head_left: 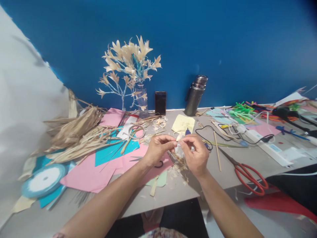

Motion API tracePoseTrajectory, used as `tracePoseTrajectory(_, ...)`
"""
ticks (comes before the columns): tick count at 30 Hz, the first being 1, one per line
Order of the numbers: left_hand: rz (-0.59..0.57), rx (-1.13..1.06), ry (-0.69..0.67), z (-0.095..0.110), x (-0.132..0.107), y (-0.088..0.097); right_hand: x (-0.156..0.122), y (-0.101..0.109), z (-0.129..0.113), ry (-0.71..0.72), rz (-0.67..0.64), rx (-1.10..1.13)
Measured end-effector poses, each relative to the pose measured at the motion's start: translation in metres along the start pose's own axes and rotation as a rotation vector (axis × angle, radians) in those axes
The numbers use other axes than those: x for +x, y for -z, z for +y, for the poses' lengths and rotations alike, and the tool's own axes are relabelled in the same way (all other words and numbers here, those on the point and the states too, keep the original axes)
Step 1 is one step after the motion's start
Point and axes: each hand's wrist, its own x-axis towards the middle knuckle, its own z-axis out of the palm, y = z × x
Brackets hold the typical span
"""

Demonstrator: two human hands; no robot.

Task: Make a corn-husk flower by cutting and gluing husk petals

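My left hand and my right hand meet above the middle of the grey table. Both pinch a small pale strip of dried husk between thumb and fingertips. Under the hands lie husk scraps and pink paper. A small pair of black-handled scissors lies on the pink paper just below my left hand.
A pile of dried husks lies at the left, a blue ribbon spool near the front left. A vase of husk flowers, a phone and a steel flask stand against the blue wall. Red-handled scissors, wooden sticks, cables and craft bits lie to the right.
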Motion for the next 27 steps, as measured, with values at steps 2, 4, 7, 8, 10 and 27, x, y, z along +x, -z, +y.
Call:
tracePoseTrajectory(2, 0.001, 0.013, -0.014, 0.0006, -0.0002, -0.0004, 0.0001, -0.0004, 0.0, -0.006, -0.001, -0.001)
tracePoseTrajectory(4, 0.001, 0.025, -0.023, 0.0011, -0.0005, -0.001, 0.0004, -0.0007, 0.0, -0.003, -0.003, 0.002)
tracePoseTrajectory(7, 0.013, 0.043, -0.021, 0.0018, -0.0013, -0.0016, 0.0002, -0.001, 0.0005, -0.003, -0.008, 0.007)
tracePoseTrajectory(8, 0.019, 0.048, -0.019, 0.0021, -0.0016, -0.0017, 0.0, -0.0011, 0.0009, -0.007, -0.011, 0.007)
tracePoseTrajectory(10, 0.021, 0.054, -0.019, 0.0029, -0.0022, -0.002, -0.0006, -0.0013, 0.0018, -0.017, -0.014, 0.003)
tracePoseTrajectory(27, -0.003, 0.06, -0.012, 0.0073, -0.0062, -0.0051, -0.0072, -0.0026, 0.0079, -0.266, -0.123, 0.07)
